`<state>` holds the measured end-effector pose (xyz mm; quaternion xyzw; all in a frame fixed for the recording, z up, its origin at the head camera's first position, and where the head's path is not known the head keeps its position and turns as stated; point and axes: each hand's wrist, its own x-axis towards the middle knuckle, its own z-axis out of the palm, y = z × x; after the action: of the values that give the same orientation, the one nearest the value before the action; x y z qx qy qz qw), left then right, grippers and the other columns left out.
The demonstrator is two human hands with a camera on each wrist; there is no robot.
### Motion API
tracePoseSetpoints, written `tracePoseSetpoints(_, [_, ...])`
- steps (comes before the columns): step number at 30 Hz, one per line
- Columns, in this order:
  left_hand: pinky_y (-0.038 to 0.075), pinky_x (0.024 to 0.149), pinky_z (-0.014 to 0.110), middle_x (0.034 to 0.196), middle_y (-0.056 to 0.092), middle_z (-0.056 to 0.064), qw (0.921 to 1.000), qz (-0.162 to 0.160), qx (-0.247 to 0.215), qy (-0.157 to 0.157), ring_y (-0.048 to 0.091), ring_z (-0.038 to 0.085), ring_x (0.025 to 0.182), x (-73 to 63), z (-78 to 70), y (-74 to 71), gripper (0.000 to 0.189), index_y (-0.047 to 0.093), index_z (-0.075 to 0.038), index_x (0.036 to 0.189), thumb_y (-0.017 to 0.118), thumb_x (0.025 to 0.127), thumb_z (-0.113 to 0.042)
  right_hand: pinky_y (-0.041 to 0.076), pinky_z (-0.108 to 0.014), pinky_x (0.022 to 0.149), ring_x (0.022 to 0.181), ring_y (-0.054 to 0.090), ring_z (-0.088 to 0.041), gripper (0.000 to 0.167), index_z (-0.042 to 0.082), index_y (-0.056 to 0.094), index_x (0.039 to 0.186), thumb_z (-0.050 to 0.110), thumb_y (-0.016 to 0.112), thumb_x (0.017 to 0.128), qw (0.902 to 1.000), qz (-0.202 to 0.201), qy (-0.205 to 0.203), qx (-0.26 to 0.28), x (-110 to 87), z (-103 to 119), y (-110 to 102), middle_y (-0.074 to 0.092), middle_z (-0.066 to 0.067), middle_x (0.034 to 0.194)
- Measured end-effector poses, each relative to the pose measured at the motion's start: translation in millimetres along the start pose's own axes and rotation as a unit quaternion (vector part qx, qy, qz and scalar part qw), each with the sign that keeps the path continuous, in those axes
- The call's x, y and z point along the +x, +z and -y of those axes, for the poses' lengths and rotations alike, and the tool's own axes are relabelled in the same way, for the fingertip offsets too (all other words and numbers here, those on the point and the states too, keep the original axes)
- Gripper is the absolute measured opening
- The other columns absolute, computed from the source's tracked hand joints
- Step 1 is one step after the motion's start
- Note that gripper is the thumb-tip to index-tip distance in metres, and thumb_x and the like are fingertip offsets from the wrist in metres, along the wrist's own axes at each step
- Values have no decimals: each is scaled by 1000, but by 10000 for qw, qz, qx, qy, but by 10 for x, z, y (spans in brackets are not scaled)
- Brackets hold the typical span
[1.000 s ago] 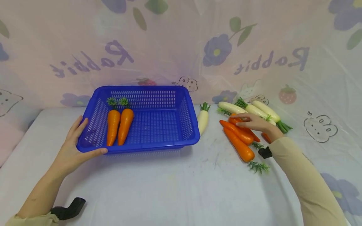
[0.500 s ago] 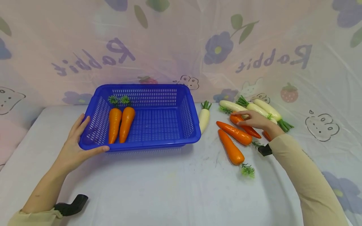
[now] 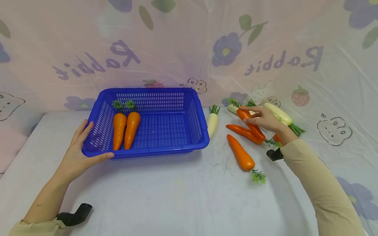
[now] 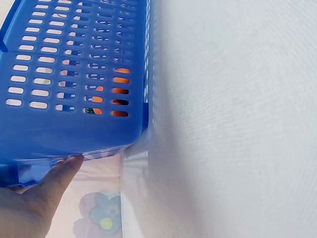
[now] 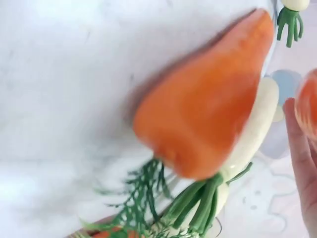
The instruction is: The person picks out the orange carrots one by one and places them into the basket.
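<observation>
My left hand rests against the near left corner of the blue plastic basket, thumb along the front rim and fingers spread up the left side. In the left wrist view its straight finger touches the basket's outer wall. Two carrots with green tops lie inside at the left. On the right, my right hand pinches a carrot, tilted with its leafy top toward the back. Below it lies another carrot, and nearer me a third carrot.
A white radish lies just right of the basket. More white radishes are piled behind my right hand, and an orange carrot end shows beside my right wrist. A patterned cloth rises behind the table.
The front carrots were first separated, the nearest shifting left. My right hand has then raised and turned the rear carrot, its top now toward the back. The left hand stays at the basket.
</observation>
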<state>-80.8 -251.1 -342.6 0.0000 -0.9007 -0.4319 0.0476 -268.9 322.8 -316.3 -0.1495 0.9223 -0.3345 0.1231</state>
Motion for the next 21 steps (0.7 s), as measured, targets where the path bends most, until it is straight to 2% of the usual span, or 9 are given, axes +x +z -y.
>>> tracePoseSetpoints(5, [0,104,77,162,-14,3,10000,10,1,2,-9,46,145,-6,-6,1,109,1,-23,156,78,79,-29,48,-57,94,123,49,-42,54,18,48,143,22,65,92,9991,-277,-246,199,-24,82,53,39,-14,150])
tracePoseSetpoints(9, [-1,104,77,162,-14,3,10000,9,-26,8,-9,46,145,-16,-5,-2,109,1,-23,156,78,79,-29,50,-53,92,121,51,-39,52,19,50,141,20,66,91,9970,-526,-511,244,-17,170,94,42,-12,148])
tracePoseSetpoints(13, [-1,104,77,162,-14,2,10000,-29,-54,19,-10,45,145,-25,1,-9,109,2,-23,156,78,79,-28,55,-34,85,119,53,-37,51,22,52,140,22,67,91,9943,-774,-679,277,3,265,106,43,-10,147])
tracePoseSetpoints(15, [-1,104,77,162,-14,1,10000,-34,-56,23,-10,45,145,-24,4,-11,109,2,-22,156,78,79,-28,54,-23,80,118,54,-36,51,21,53,139,21,67,90,9927,-873,-757,336,6,309,111,44,-11,146])
tracePoseSetpoints(17, [-1,105,77,162,-14,1,10000,-23,-57,23,-10,45,145,-19,4,-7,109,2,-22,156,78,79,-28,51,-17,78,116,54,-36,51,19,54,139,20,68,89,9917,-938,-800,367,-3,354,120,45,-11,145])
tracePoseSetpoints(19, [-1,105,76,162,-14,1,10000,-5,-53,21,-10,44,145,-12,4,-4,109,2,-23,156,79,78,-28,53,-22,83,116,54,-36,52,16,54,138,16,69,89,9902,-989,-893,414,-6,393,136,46,-12,143])
tracePoseSetpoints(21, [-1,105,76,162,-14,1,10000,4,-55,17,-10,44,145,-6,1,-3,109,2,-23,156,79,78,-28,54,-34,90,117,54,-38,53,15,53,139,14,68,89,9892,-1005,-960,456,-4,426,160,47,-13,142])
